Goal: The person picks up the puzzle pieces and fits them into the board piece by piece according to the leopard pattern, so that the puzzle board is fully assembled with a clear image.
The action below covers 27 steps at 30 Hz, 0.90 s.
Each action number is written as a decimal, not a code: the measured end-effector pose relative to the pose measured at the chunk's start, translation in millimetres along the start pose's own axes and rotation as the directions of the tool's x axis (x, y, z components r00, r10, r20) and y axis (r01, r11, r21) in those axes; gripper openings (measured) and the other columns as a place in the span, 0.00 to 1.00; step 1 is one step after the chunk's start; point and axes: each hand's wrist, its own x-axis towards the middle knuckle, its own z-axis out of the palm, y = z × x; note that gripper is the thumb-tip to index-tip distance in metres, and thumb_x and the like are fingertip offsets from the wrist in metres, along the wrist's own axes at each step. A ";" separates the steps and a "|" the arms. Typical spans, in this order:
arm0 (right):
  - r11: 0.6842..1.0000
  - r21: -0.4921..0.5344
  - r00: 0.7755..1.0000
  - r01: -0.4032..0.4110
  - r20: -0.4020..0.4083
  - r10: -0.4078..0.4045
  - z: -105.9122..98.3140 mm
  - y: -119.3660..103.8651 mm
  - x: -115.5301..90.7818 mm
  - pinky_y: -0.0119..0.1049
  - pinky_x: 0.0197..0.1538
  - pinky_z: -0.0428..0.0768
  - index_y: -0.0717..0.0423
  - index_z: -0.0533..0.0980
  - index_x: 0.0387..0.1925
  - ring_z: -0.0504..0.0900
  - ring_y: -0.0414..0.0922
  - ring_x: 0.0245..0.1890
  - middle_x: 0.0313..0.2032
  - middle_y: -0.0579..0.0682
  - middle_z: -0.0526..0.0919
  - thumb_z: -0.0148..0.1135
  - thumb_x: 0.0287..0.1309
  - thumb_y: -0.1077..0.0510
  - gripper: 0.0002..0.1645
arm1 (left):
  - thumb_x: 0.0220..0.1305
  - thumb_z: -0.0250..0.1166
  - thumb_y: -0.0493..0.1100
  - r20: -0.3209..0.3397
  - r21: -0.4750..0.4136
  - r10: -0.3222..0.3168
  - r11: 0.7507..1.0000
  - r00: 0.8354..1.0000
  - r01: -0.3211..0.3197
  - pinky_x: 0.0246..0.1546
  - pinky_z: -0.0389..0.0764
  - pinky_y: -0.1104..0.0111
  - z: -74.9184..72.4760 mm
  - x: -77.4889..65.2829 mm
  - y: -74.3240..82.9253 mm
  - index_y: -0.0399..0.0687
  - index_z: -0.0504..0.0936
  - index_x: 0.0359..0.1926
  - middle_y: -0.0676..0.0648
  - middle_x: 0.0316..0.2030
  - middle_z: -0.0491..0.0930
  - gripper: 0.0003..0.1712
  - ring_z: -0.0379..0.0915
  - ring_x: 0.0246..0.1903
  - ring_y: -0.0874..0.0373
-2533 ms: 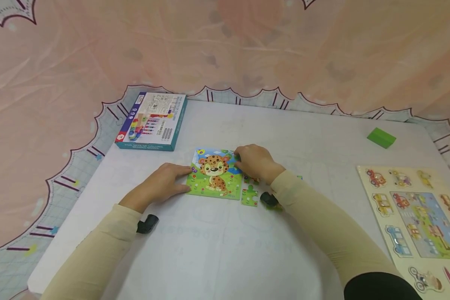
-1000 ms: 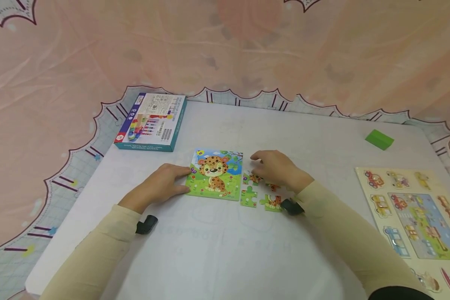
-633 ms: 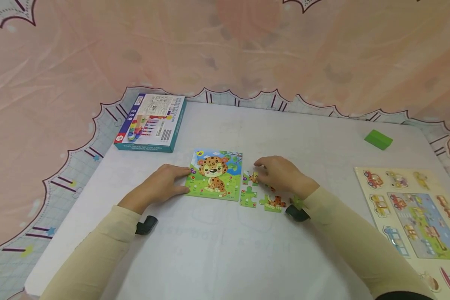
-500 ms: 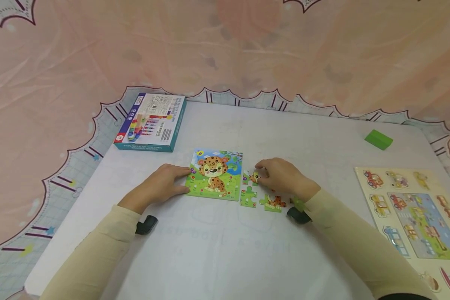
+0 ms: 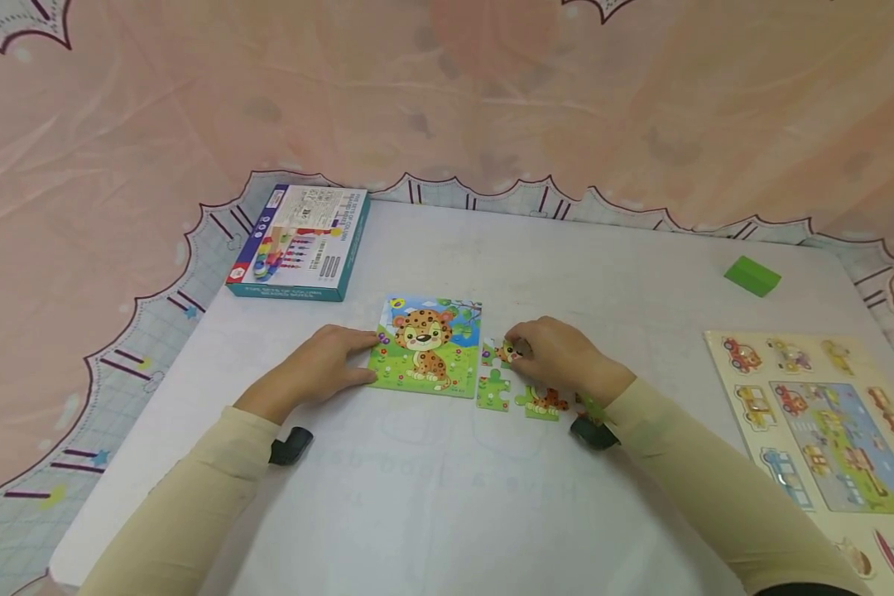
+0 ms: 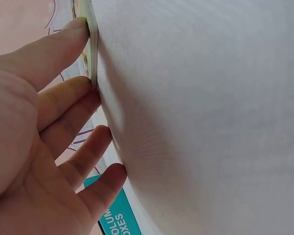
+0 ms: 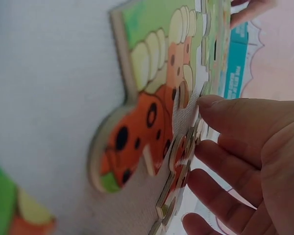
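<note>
A square board with a printed leopard cub (image 5: pixel 426 348) lies mid-table. My left hand (image 5: pixel 324 372) is at its left side, the thumb and index finger touching its edge; in the left wrist view the other fingers (image 6: pixel 105 183) are spread out. To the board's right lie loose jigsaw pieces: a green one (image 5: pixel 494 391), one with the cub's body (image 5: pixel 544 403) and one with part of its face (image 5: pixel 503 353). My right hand (image 5: pixel 562 356) pinches the face piece at its right side between thumb and index finger, partly hiding it. The right wrist view shows the body piece (image 7: pixel 137 132) close up.
A boxed toy (image 5: pixel 298 242) lies at the back left of the white table. Back right sits a green block (image 5: pixel 752 276). A vehicle puzzle board (image 5: pixel 745 430) lies on the right. One more green piece (image 5: pixel 590 407) shows by my right wrist.
My right hand has come from the cub board's top right corner, over to the loose pieces and down onto the face piece, its thumb and index closing together. The left hand stays put.
</note>
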 end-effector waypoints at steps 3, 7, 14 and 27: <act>1.000 -0.011 1.000 0.003 -0.005 -0.003 -0.4 -0.3 0.3 0.50 0.59 0.77 0.61 0.80 0.54 0.79 0.53 0.53 0.50 0.55 0.85 0.67 0.63 0.55 0.21 | 0.64 0.71 0.46 0.000 -0.002 0.000 1.000 1.000 0.000 0.69 0.61 0.45 -0.2 0.1 0.3 0.43 0.72 0.70 0.40 0.68 0.71 0.36 0.59 0.69 0.39; 1.000 -0.032 1.000 -0.002 0.006 0.003 -1.8 -1.3 1.7 0.49 0.59 0.77 0.60 0.81 0.53 0.80 0.53 0.51 0.49 0.54 0.85 0.68 0.62 0.54 0.21 | 0.64 0.71 0.46 -0.001 -0.005 0.013 1.000 1.000 -0.013 0.70 0.60 0.45 -0.2 0.9 0.1 0.43 0.72 0.69 0.40 0.68 0.71 0.35 0.59 0.69 0.39; 0.999 -0.045 1.000 0.012 0.017 -0.012 -3.9 -4.3 3.9 0.48 0.57 0.78 0.60 0.82 0.52 0.81 0.52 0.49 0.49 0.54 0.85 0.67 0.62 0.54 0.20 | 0.63 0.72 0.45 -0.012 -0.001 0.032 0.999 0.999 -0.032 0.69 0.61 0.45 -0.5 0.9 -1.7 0.41 0.73 0.69 0.39 0.67 0.71 0.35 0.60 0.69 0.38; 0.999 -0.045 1.000 -0.008 0.024 0.009 -2.3 -3.9 5.6 0.47 0.54 0.79 0.60 0.83 0.52 0.79 0.49 0.42 0.45 0.53 0.87 0.67 0.62 0.54 0.19 | 0.63 0.71 0.46 -0.006 0.003 0.030 1.000 1.000 -0.030 0.70 0.60 0.45 -1.4 0.5 0.6 0.42 0.72 0.69 0.40 0.67 0.71 0.36 0.59 0.69 0.38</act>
